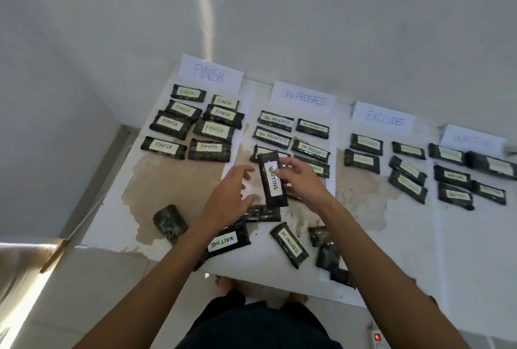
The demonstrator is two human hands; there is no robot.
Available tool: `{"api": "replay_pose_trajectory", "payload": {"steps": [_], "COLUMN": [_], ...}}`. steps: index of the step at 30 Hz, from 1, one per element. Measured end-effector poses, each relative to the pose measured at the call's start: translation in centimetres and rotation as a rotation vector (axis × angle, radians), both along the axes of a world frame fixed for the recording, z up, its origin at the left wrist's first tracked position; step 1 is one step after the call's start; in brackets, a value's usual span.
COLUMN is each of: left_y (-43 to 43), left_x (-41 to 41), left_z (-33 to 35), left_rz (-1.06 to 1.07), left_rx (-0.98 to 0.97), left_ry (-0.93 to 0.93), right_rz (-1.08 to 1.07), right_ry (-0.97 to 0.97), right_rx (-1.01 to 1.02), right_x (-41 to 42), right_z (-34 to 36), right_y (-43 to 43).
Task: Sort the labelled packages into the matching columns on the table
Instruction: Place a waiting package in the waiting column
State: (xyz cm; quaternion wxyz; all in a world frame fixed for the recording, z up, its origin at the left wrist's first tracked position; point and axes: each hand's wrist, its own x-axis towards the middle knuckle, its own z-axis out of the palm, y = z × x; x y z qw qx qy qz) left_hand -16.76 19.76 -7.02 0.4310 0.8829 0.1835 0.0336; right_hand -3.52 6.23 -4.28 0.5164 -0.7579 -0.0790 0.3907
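Observation:
My right hand [303, 180] pinches a dark package labelled WAITING [272, 180], held upright above the table's middle. My left hand [229, 197] hovers just left of it with fingers spread, holding nothing. Unsorted packages lie near the front edge: one labelled WAITING [226, 241], one labelled ON PROGRESS [289, 245], one face down [170, 223] and several dark ones [327, 253]. Paper signs head the columns: FINISH [209, 74], ON PROGRESS [303, 98], EXCLUDED [384, 119], and a blurred one at far right [472, 138]. Each column holds several packages.
The white table [391, 236] has worn brown patches and its front edge runs close to my legs. A wall stands behind the signs. A power strip with a red switch [377, 337] lies on the floor at lower right.

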Motion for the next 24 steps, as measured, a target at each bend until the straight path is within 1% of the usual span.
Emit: {"api": "replay_pose_trajectory", "payload": {"steps": [1,3,5,8,11,15,19,24], "left_y": [-0.5,-1.5,-2.7,-4.8,-7.1,-10.9,-15.6,-22.2], "left_x": [0.6,2.1,3.7,5.8,7.6,10.0,12.6,16.3], "left_z": [0.2,0.8,1.3,1.2,1.1,0.6,-0.3,-0.9], "left_rz": [-0.036,-0.192,-0.347,-0.455,-0.502,-0.51,-0.478,-0.408], "left_rx": [0.083,0.252,0.343,0.378,0.333,0.341,0.367,0.391], "left_ry": [-0.029,-0.065,-0.057,-0.091,-0.094,-0.111,-0.116,-0.099], "right_rz": [0.062,0.175,0.281,0.306,0.299,0.211,0.014,-0.216], "right_ry": [-0.039,-0.079,-0.115,-0.128,-0.141,-0.184,-0.355,-0.392], "right_rx": [-0.031,-0.075,-0.112,-0.127,-0.143,-0.168,-0.228,-0.242], "right_x": [0.4,1.2,1.8,2.8,3.7,4.8,6.4,9.2], "right_z": [0.1,0.3,0.6,1.0,1.3,1.4,0.9,1.0], "right_y": [-1.0,-3.0,-4.9,-7.9,-11.2,-15.6,-21.3,-29.2]}}
